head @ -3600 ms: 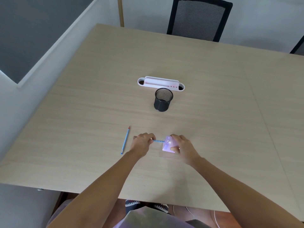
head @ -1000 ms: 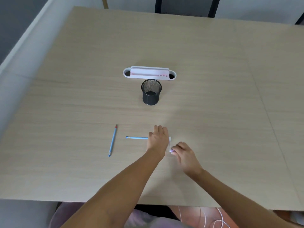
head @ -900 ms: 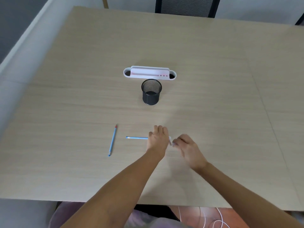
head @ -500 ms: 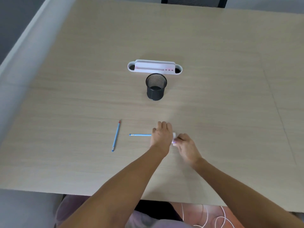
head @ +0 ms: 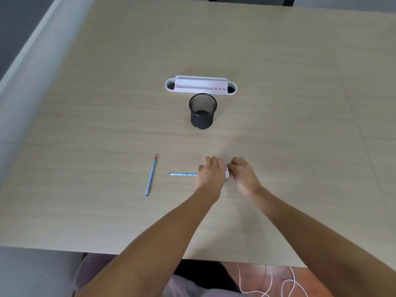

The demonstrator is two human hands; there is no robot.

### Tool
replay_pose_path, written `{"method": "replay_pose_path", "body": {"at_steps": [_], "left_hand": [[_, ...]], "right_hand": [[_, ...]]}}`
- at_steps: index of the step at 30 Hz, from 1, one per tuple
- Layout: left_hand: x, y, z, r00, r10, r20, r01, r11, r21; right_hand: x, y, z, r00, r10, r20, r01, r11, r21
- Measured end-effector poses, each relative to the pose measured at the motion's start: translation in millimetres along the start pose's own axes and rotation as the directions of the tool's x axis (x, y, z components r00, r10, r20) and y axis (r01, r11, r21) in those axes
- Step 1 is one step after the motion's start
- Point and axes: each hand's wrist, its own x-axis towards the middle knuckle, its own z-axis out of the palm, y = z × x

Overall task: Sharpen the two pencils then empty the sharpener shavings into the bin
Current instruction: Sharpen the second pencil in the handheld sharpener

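Note:
Two blue pencils lie on the wooden table point(head: 278, 125). One pencil point(head: 151, 175) lies apart at the left, its red sharpened tip pointing away from me. The other pencil point(head: 182, 174) lies crosswise, and its right end runs under my left hand point(head: 211, 173). That hand is curled over the pale sharpener point(head: 226, 173), of which only a small white sliver shows between my hands. My right hand point(head: 242, 174) pinches the sharpener's right end with curled fingers. The black mesh bin point(head: 202, 111) stands upright further back, past my hands.
A white desk organiser point(head: 200, 85) sits just behind the bin. The table's near edge runs below my forearms, with white cables point(head: 267, 281) on the floor beneath. A grey partition point(head: 32, 61) borders the table's left side.
Earlier my left hand held the second pencil in the sharpener, which my right hand gripped. Now that pencil lies on the table, my left hand covers the sharpener and my right hand has closed on its end.

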Motion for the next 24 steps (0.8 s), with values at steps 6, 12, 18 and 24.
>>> {"method": "replay_pose_path", "body": {"at_steps": [6,12,18,24], "left_hand": [[-0.3,0.5,5.8,0.997,0.037,-0.068,-0.037,0.999,0.01],[1.0,0.5,4.4,0.999,0.035,-0.026,-0.036,0.999,-0.023],[2.3,1.6,4.2,1.0,0.004,-0.005,-0.004,1.0,-0.01],[2.3,2.5,8.0,0.998,0.036,-0.058,-0.035,0.999,0.014]], "right_hand": [[-76.4,-15.5,1.5,0.991,-0.022,-0.13,0.047,0.981,0.19],[-12.3,-12.7,-38.2,0.945,-0.119,-0.306,0.135,0.99,0.034],[-8.4,4.9,10.3,1.0,0.001,-0.019,-0.002,1.0,-0.018],[-77.5,-15.9,-2.8,0.975,-0.084,-0.206,0.115,0.983,0.145]]}}
